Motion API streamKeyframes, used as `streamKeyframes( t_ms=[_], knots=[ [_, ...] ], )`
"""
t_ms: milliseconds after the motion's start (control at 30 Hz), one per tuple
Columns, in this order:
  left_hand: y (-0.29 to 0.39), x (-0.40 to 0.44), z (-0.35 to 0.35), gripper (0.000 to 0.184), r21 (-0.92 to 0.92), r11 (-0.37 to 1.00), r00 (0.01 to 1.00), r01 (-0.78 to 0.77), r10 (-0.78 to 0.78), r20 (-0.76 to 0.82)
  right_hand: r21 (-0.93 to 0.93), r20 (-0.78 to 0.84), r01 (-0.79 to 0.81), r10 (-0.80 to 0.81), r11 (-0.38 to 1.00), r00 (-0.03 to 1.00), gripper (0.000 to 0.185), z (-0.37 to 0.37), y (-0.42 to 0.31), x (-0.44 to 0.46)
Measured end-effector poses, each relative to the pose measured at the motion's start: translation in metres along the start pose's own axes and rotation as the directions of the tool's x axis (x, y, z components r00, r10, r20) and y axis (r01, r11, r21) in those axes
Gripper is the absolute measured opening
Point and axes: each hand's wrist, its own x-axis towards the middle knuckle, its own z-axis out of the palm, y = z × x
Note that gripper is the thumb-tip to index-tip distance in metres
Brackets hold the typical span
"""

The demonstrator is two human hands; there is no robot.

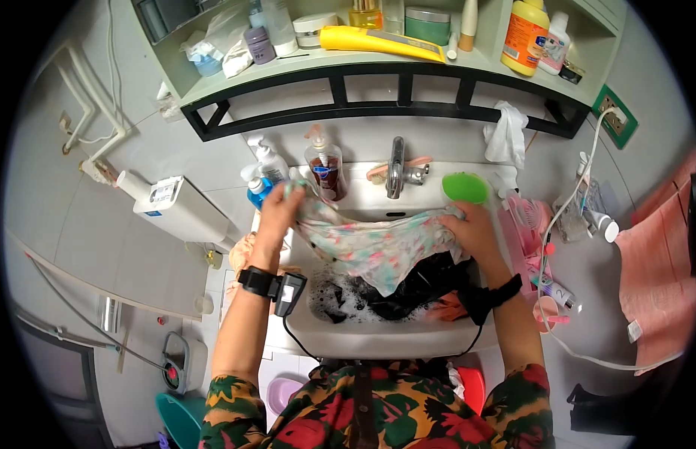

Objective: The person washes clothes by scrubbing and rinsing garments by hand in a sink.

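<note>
A wet floral cloth (pixel 378 243) in white, pink and green hangs stretched between my two hands above the sink (pixel 325 340). My left hand (pixel 282 213) grips its left end, slightly blurred, near the soap bottles. At the cloth's right end, my right hand (pixel 471 228) holds it just below the green dish (pixel 465 187). Beneath the cloth, dark clothes (pixel 423 288) lie in sudsy water (pixel 348 288), with an orange piece (pixel 449 307) at the right. Each wrist wears a black strap with a cable.
Behind the basin stand a faucet (pixel 395 168), a dark red soap bottle (pixel 325 168) and a blue pump bottle (pixel 258 187). Above hangs a shelf (pixel 288 71) of toiletries. A pink basket (pixel 516 232) and a white cable (pixel 546 247) are on the right.
</note>
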Motion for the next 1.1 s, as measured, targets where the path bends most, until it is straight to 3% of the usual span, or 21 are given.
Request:
streamKeyframes(
  t_ms=[33,67,100,133,233,300,333,400,433,500,567,600,700,733,800,867,900,933,1000,1033,1100],
  knots=[
    [-0.033,0.005,0.001,0.020,0.089,0.996,0.999,0.029,-0.032,0.038,-0.001,-0.003,-0.008,0.008,1.000,1.000,0.031,0.001,0.003,-0.001],
    [-0.059,0.006,0.001,0.021,0.178,0.983,0.995,0.054,-0.068,0.071,-0.176,-0.003,-0.028,0.028,0.984,1.000,0.033,0.005,0.008,-0.001],
    [-0.050,-0.008,0.010,0.020,0.124,0.966,0.967,0.225,-0.237,0.092,-0.344,-0.011,-0.045,0.044,0.938,0.999,0.035,0.010,0.014,0.002],
    [-0.053,-0.016,0.019,0.019,-0.061,0.941,0.939,0.332,-0.323,0.114,-0.341,-0.019,-0.049,0.046,0.939,0.999,0.035,0.017,0.029,0.003],
    [-0.044,-0.029,0.042,0.020,-0.180,0.894,0.909,0.410,-0.385,0.160,-0.644,0.020,0.126,-0.149,0.754,0.989,0.047,0.048,0.059,-0.017],
    [-0.043,-0.032,0.054,0.021,-0.492,0.728,0.878,0.477,-0.376,0.296,-0.538,0.101,0.242,-0.223,0.807,0.969,0.044,0.063,0.036,-0.030],
    [-0.037,-0.031,0.060,0.021,-0.489,0.729,0.877,0.479,-0.376,0.300,-0.550,0.181,0.195,-0.112,0.812,0.977,0.050,0.073,0.015,-0.034],
    [-0.014,-0.034,0.069,0.023,-0.628,0.585,0.857,0.514,-0.322,0.401,-0.464,0.191,0.203,-0.126,0.862,0.973,0.064,0.106,-0.003,-0.043],
    [-0.002,-0.037,0.073,0.024,-0.658,0.557,0.860,0.507,-0.278,0.428,-0.402,0.086,0.183,-0.162,0.897,0.983,0.061,0.126,-0.001,-0.041],
    [0.016,-0.040,0.080,0.024,-0.673,0.569,0.881,0.473,-0.278,0.384,-0.334,-0.027,0.162,-0.181,0.929,0.983,0.057,0.145,0.005,-0.037],
    [0.028,-0.039,0.075,0.025,-0.697,0.593,0.914,0.403,-0.219,0.342,-0.243,-0.126,-0.086,0.057,0.966,0.990,0.047,0.147,0.005,-0.020],
    [0.040,-0.039,0.070,0.022,-0.685,0.622,0.925,0.378,-0.225,0.306,-0.280,-0.198,0.004,-0.062,0.960,0.978,0.031,0.141,0.012,-0.014],
    [0.041,-0.036,0.053,0.026,-0.669,0.696,0.962,0.261,-0.132,0.238,-0.240,-0.244,0.025,-0.086,0.970,0.966,0.023,0.103,0.025,-0.005],
    [0.033,-0.036,0.052,0.026,-0.670,0.695,0.962,0.261,-0.131,0.239,-0.142,-0.275,-0.018,-0.022,0.990,0.961,0.020,0.089,0.030,-0.004],
    [0.010,-0.035,0.050,0.038,-0.602,0.770,0.976,0.212,-0.138,0.168,-0.038,-0.302,-0.060,0.046,0.997,0.952,0.017,0.066,0.034,0.001],
    [-0.021,-0.039,0.061,0.041,-0.423,0.863,0.961,0.276,-0.252,0.114,0.463,-0.140,-0.183,0.276,0.867,0.951,0.013,0.046,0.034,0.003],
    [-0.043,-0.040,0.062,0.040,-0.304,0.903,0.952,0.304,-0.273,0.140,0.568,-0.146,-0.220,0.360,0.793,0.921,0.012,0.039,0.025,0.004],
    [-0.067,-0.042,0.062,0.039,-0.180,0.929,0.941,0.322,-0.295,0.165,0.568,-0.154,-0.220,0.365,0.793,0.918,0.012,0.033,0.024,0.005],
    [-0.148,-0.046,0.062,0.034,0.209,0.978,0.991,0.003,-0.031,0.129,0.669,-0.136,-0.159,0.330,0.726,0.934,0.011,0.021,0.026,0.008],
    [-0.143,-0.059,0.072,0.031,0.070,0.996,0.996,0.058,-0.062,0.060,0.670,-0.141,-0.159,0.335,0.725,0.932,0.011,0.009,0.014,0.006],
    [-0.152,-0.063,0.067,0.033,0.134,0.981,0.989,0.137,-0.144,0.039,0.666,-0.198,-0.181,0.406,0.724,0.892,0.009,-0.016,-0.008,0.000]
  ],
)
